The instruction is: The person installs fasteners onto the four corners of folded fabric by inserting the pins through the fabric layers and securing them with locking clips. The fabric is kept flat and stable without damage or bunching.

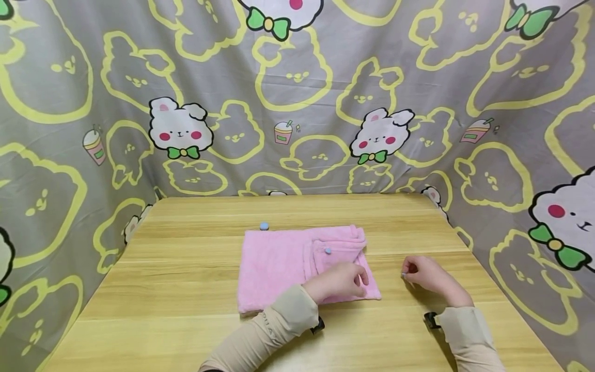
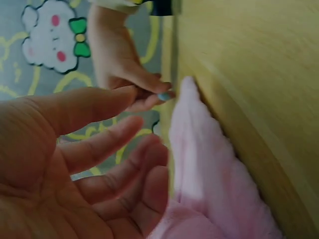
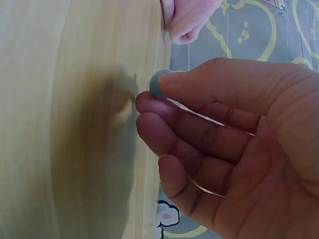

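A pink fleecy cloth lies folded on the table, its right part turned over in smaller layers. Over its front right part hovers my left hand, fingers loosely curved and holding nothing; whether it touches the cloth is unclear. To the right of the cloth, my right hand pinches a small blue round piece between thumb and index finger, just above the tabletop. A similar blue piece sits on the folded layers. Another blue piece stands by the cloth's back left edge.
The light wooden table reaches back to a grey curtain printed with cartoon bears and rabbits, which also hangs along both sides. Black straps show at the sleeve cuffs.
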`<state>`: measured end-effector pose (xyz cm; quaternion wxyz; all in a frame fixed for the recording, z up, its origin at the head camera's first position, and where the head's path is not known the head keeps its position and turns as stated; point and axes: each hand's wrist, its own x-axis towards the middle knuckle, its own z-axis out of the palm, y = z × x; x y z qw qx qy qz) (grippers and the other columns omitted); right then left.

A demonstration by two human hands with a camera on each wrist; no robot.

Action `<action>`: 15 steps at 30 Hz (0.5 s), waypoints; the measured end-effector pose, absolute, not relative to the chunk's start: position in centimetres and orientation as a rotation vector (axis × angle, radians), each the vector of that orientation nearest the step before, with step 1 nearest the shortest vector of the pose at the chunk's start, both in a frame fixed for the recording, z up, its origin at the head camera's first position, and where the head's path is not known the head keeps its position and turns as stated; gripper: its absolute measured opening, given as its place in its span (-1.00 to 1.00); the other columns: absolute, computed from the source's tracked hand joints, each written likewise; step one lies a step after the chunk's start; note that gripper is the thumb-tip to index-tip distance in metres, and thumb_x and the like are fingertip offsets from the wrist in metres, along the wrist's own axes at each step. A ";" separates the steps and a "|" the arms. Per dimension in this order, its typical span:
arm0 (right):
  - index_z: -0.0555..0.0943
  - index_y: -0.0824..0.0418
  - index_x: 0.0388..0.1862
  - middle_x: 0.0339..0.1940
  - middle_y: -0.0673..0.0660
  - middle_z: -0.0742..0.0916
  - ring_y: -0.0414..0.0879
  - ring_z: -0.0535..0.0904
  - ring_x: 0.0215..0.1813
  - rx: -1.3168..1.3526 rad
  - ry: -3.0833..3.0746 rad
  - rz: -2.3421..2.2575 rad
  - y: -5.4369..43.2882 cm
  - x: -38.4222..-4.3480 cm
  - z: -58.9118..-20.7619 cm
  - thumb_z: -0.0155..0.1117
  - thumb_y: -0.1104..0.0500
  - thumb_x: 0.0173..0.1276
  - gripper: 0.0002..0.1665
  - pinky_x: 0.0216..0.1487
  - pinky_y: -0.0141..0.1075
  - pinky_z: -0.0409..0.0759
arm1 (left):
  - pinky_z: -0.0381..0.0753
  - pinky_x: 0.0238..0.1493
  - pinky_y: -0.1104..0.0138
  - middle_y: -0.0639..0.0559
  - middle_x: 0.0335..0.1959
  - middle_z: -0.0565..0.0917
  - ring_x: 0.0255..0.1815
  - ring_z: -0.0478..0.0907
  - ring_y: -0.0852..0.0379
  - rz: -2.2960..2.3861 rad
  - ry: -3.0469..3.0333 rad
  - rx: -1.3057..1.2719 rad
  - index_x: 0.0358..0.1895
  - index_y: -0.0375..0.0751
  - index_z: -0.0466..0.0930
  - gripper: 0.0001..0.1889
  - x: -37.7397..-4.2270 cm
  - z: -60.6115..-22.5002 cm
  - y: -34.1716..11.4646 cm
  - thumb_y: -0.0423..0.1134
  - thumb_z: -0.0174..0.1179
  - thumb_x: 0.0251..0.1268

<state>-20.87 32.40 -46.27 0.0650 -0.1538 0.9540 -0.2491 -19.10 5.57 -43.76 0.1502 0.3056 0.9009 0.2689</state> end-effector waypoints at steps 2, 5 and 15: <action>0.51 0.18 -0.45 -0.50 -0.02 0.59 -0.21 0.39 -0.44 -0.462 2.894 -0.749 32.4 -20.8 -46.2 0.31 0.32 0.20 -0.85 -0.43 -0.40 0.36 | 0.44 -0.29 0.54 0.18 -0.38 0.63 -0.39 0.46 0.34 0.634 2.626 0.908 -0.16 -0.03 0.64 -0.79 -18.9 -43.9 5.9 -0.21 0.37 0.10; 0.50 0.18 -0.45 -0.48 -0.01 0.59 -0.19 0.38 -0.41 -0.464 2.922 -0.742 32.3 -20.8 -46.0 0.32 0.31 0.20 -0.85 -0.42 -0.39 0.35 | 0.46 -0.27 0.55 0.19 -0.37 0.65 -0.39 0.48 0.32 0.485 2.671 0.930 -0.18 -0.04 0.65 -0.78 -18.5 -44.1 6.4 -0.23 0.37 0.06; 0.48 0.11 -0.45 -0.53 -0.06 0.57 -0.27 0.37 -0.45 -0.511 3.023 -0.750 32.2 -21.1 -46.1 0.27 0.32 0.16 -0.84 -0.41 -0.41 0.35 | 0.50 -0.32 0.50 0.16 -0.40 0.62 -0.41 0.48 0.28 0.198 2.794 0.993 -0.30 -0.02 0.58 -0.90 -17.9 -45.0 7.6 -0.31 0.27 0.14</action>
